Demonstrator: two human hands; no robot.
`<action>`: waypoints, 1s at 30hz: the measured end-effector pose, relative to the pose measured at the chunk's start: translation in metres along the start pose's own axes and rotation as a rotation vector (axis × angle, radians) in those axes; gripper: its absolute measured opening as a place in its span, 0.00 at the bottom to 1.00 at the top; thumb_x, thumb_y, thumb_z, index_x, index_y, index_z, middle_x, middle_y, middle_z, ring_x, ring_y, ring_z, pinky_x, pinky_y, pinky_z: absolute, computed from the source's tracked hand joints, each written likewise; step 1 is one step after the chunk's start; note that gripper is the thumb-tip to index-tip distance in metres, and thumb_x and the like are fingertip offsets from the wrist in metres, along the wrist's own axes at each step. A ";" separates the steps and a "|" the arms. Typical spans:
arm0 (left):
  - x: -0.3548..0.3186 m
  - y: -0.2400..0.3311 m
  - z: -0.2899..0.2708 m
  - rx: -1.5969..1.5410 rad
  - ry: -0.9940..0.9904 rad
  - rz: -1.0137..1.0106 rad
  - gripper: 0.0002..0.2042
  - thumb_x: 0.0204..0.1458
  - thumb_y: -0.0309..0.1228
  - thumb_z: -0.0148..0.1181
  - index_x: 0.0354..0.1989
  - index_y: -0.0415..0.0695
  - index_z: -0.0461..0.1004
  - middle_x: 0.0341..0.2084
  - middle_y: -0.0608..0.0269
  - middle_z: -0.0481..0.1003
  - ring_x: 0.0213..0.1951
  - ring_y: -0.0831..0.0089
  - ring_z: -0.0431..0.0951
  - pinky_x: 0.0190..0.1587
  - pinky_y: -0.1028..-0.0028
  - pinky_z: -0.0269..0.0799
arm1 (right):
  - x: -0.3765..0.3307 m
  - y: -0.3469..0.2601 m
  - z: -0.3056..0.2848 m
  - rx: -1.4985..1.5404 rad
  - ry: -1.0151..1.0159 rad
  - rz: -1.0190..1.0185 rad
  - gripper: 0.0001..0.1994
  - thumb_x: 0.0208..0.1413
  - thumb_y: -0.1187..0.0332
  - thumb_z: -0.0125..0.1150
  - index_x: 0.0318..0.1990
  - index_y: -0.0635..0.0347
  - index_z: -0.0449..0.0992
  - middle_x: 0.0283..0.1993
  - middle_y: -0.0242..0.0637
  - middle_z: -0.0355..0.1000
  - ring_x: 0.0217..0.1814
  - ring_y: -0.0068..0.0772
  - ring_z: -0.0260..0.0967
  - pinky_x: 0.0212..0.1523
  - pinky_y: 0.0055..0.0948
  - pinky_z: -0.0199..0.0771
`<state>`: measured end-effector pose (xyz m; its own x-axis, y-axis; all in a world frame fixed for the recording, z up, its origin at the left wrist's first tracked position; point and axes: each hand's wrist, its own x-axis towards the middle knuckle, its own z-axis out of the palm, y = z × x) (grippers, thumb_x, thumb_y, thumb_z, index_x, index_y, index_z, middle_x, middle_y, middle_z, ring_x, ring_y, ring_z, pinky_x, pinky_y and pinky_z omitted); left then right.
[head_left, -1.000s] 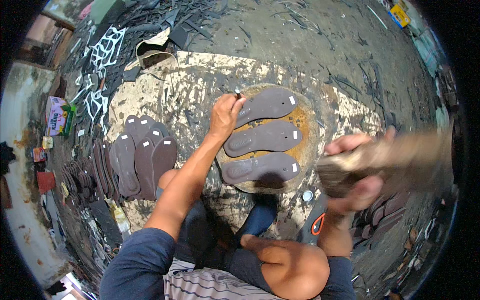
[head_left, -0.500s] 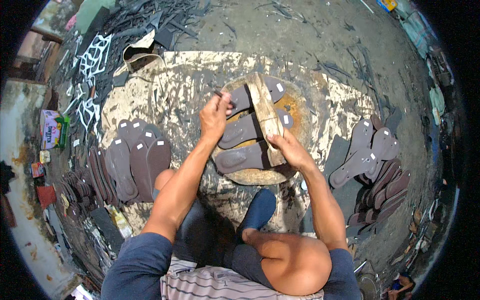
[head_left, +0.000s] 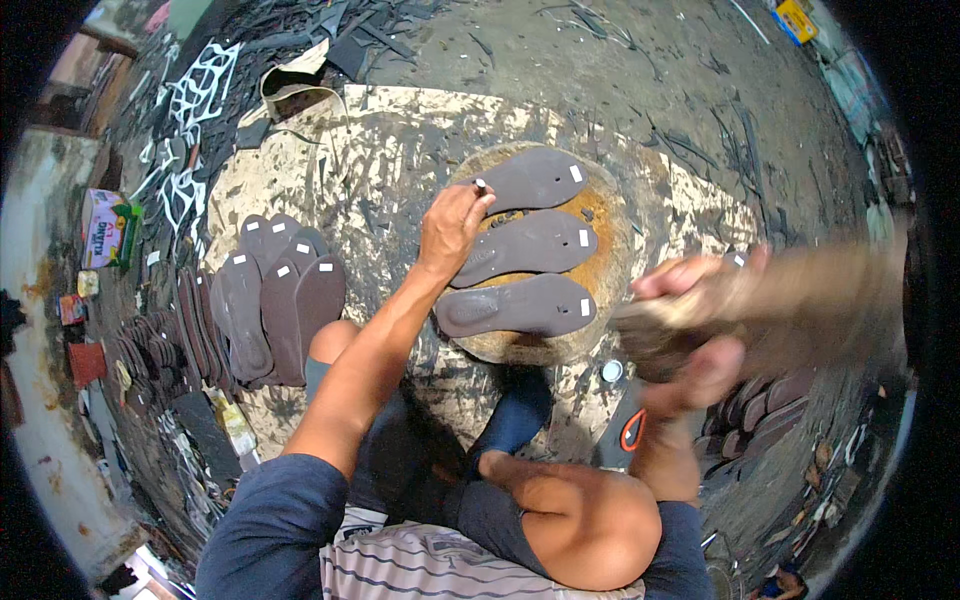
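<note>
On the round block (head_left: 610, 212) lie 3 grey-brown insoles (head_left: 530, 243). Your left hand (head_left: 450, 230) pinches a small tool (head_left: 481, 188) at the block's left side; your right hand (head_left: 706, 375) grips a blurred wooden piece (head_left: 662, 328), right of the block.

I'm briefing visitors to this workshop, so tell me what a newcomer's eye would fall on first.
First, the blurred wooden block in the right hand, on the right side of the picture. Next, three soles in a row on the round board in the middle, where the left hand grips a small tool at the farthest one. Then the fanned pile of white-tagged soles on the left.
</note>
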<state>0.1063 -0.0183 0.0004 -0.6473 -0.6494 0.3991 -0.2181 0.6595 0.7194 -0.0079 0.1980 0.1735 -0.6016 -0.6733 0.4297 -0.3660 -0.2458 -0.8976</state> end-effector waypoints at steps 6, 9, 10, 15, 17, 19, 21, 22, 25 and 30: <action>0.011 -0.022 -0.002 0.111 0.005 0.155 0.07 0.55 0.24 0.61 0.40 0.35 0.79 0.39 0.47 0.78 0.43 0.47 0.77 0.48 0.58 0.74 | -0.020 0.107 0.008 -0.001 -0.501 0.726 0.25 0.67 0.57 0.58 0.63 0.65 0.66 0.55 0.41 0.74 0.55 0.31 0.70 0.58 0.34 0.70; 0.010 -0.005 -0.001 -0.183 0.152 -0.187 0.12 0.63 0.34 0.60 0.44 0.36 0.77 0.39 0.51 0.78 0.42 0.56 0.80 0.43 0.64 0.79 | -0.039 0.108 -0.007 0.020 -0.528 0.947 0.24 0.69 0.59 0.55 0.65 0.65 0.67 0.56 0.34 0.73 0.56 0.27 0.70 0.61 0.31 0.68; 0.013 0.007 -0.002 -0.432 0.296 -0.461 0.14 0.65 0.37 0.59 0.45 0.37 0.77 0.38 0.53 0.79 0.41 0.60 0.80 0.42 0.65 0.81 | -0.050 0.114 -0.006 0.072 -0.471 0.943 0.25 0.69 0.58 0.54 0.65 0.66 0.66 0.56 0.35 0.72 0.57 0.28 0.68 0.62 0.31 0.67; -0.025 0.019 -0.019 -0.356 -0.065 -0.680 0.18 0.69 0.42 0.54 0.48 0.36 0.76 0.35 0.58 0.81 0.35 0.72 0.83 0.39 0.74 0.81 | -0.047 0.110 -0.004 0.127 -0.436 1.070 0.25 0.68 0.58 0.54 0.65 0.67 0.67 0.55 0.34 0.74 0.56 0.28 0.69 0.60 0.30 0.67; -0.041 0.017 -0.014 -0.370 -0.035 -0.563 0.16 0.68 0.40 0.55 0.47 0.37 0.78 0.32 0.59 0.82 0.34 0.74 0.83 0.37 0.76 0.78 | -0.048 0.098 -0.001 0.176 -0.347 1.002 0.23 0.66 0.52 0.56 0.56 0.65 0.71 0.43 0.34 0.75 0.43 0.26 0.72 0.46 0.29 0.73; -0.036 0.022 -0.018 -0.275 -0.070 -0.537 0.15 0.68 0.38 0.56 0.46 0.37 0.78 0.31 0.59 0.83 0.34 0.75 0.84 0.37 0.76 0.78 | -0.031 0.068 -0.008 0.261 -0.304 1.032 0.22 0.66 0.53 0.56 0.54 0.63 0.70 0.38 0.35 0.75 0.38 0.27 0.74 0.40 0.29 0.76; -0.034 0.026 -0.018 -0.260 -0.083 -0.539 0.13 0.67 0.36 0.56 0.44 0.38 0.79 0.31 0.58 0.83 0.33 0.76 0.83 0.37 0.74 0.78 | -0.017 0.043 -0.017 0.314 -0.255 0.960 0.19 0.65 0.55 0.58 0.52 0.62 0.69 0.34 0.39 0.76 0.30 0.29 0.76 0.30 0.30 0.79; -0.035 0.024 -0.016 -0.246 -0.089 -0.526 0.13 0.67 0.36 0.57 0.44 0.38 0.79 0.30 0.59 0.82 0.32 0.75 0.83 0.37 0.73 0.78 | -0.008 0.028 -0.023 0.284 -0.250 0.927 0.21 0.64 0.54 0.58 0.53 0.62 0.69 0.34 0.39 0.76 0.30 0.29 0.76 0.29 0.30 0.79; -0.038 0.016 -0.022 -0.086 -0.092 -0.366 0.11 0.65 0.35 0.58 0.44 0.39 0.79 0.30 0.57 0.81 0.33 0.68 0.82 0.38 0.69 0.76 | 0.026 -0.037 -0.037 0.262 -0.262 0.818 0.24 0.66 0.55 0.56 0.58 0.68 0.69 0.39 0.40 0.76 0.38 0.30 0.75 0.45 0.29 0.76; -0.046 0.015 -0.015 -0.057 -0.052 -0.101 0.08 0.61 0.30 0.61 0.43 0.39 0.79 0.37 0.49 0.78 0.41 0.50 0.79 0.44 0.59 0.74 | -0.025 -0.021 -0.024 0.449 -0.028 0.122 0.34 0.61 0.47 0.61 0.58 0.75 0.68 0.47 0.51 0.75 0.47 0.40 0.76 0.47 0.33 0.78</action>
<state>0.1438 0.0153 0.0017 -0.6613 -0.6900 0.2941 -0.2434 0.5683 0.7860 -0.0018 0.2371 0.1839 -0.5994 -0.7334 0.3208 0.0534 -0.4365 -0.8981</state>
